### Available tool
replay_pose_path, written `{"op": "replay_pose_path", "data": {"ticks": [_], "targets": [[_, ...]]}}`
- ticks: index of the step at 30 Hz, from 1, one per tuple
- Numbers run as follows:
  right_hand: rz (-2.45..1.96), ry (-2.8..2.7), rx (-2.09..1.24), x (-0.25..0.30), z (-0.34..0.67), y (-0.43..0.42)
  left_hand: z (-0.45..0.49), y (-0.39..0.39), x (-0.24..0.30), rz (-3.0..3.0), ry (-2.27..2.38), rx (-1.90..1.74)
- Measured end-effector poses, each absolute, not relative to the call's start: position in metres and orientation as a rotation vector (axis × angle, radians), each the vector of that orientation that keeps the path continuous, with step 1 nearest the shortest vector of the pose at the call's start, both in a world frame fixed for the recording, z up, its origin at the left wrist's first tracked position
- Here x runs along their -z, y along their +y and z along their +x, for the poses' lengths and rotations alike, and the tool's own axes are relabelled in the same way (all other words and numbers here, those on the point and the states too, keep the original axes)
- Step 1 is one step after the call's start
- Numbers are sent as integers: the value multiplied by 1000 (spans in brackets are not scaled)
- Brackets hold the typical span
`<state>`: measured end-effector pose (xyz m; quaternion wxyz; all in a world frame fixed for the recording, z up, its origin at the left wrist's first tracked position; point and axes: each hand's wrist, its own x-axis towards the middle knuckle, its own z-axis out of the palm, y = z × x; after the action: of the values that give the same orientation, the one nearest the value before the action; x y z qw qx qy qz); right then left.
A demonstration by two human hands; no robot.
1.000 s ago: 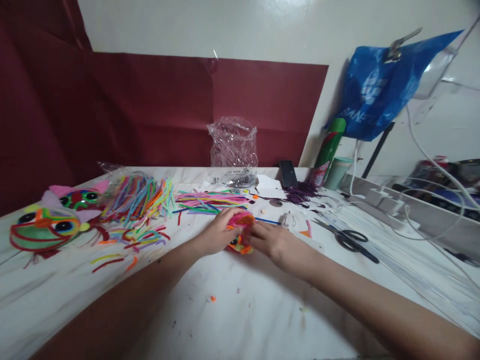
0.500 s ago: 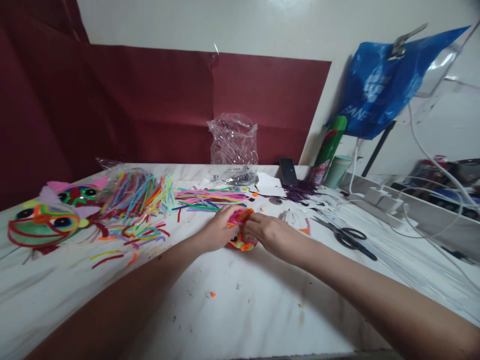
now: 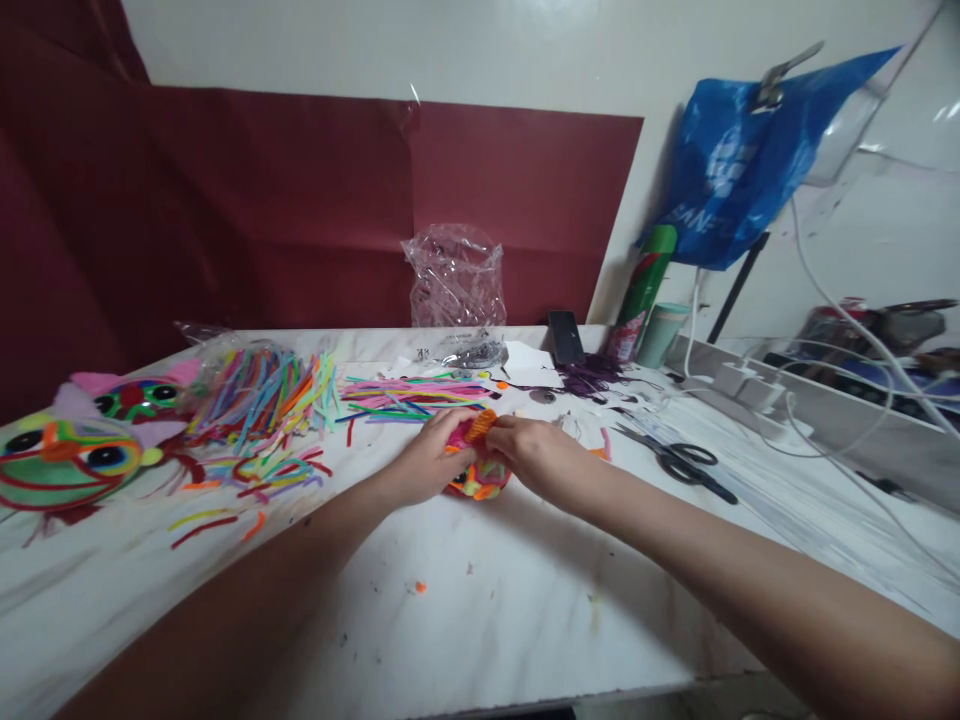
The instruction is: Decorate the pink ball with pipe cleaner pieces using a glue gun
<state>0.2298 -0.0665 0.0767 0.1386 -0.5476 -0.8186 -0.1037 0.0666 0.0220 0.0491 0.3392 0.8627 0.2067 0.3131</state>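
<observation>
Low over the middle of the table, my left hand (image 3: 431, 458) grips the left side of a small, colourful pipe-cleaner craft (image 3: 484, 488). Orange, yellow and red pieces and a dark eye show on its lower part. An orange ribbed strip (image 3: 481, 427) stands at its top, beside a pink part. My right hand (image 3: 529, 450) is closed at the right side of that strip, fingertips pinched against it. Its fingers hide part of the craft. Two animal-face crafts, a green one (image 3: 64, 478) and a red one (image 3: 142, 400), lie at the far left.
Bundled pipe cleaners (image 3: 259, 395) and loose cut pieces (image 3: 262, 470) lie to the left. Black scissors (image 3: 682, 463) rest on the right, near a power strip (image 3: 757, 400) with white cables. A phone (image 3: 565, 338), purple shreds (image 3: 596, 375) and a clear plastic bag (image 3: 456, 280) are at the back.
The view has turned slightly right, so the surroundings shift left. My right fingertips sit a little differently on the orange strip, and more of it shows. Both hands stay at the craft.
</observation>
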Motion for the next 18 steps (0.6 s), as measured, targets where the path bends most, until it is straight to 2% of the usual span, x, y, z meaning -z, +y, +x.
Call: {"op": "replay_pose_path", "data": {"ticks": [7, 18], "targets": [[-1732, -2300, 232, -80, 222, -70, 65, 18, -54, 2229, 580, -786], [-1692, -2196, 127, -69, 224, -69, 65, 16, -55, 2205, 577, -782]]}}
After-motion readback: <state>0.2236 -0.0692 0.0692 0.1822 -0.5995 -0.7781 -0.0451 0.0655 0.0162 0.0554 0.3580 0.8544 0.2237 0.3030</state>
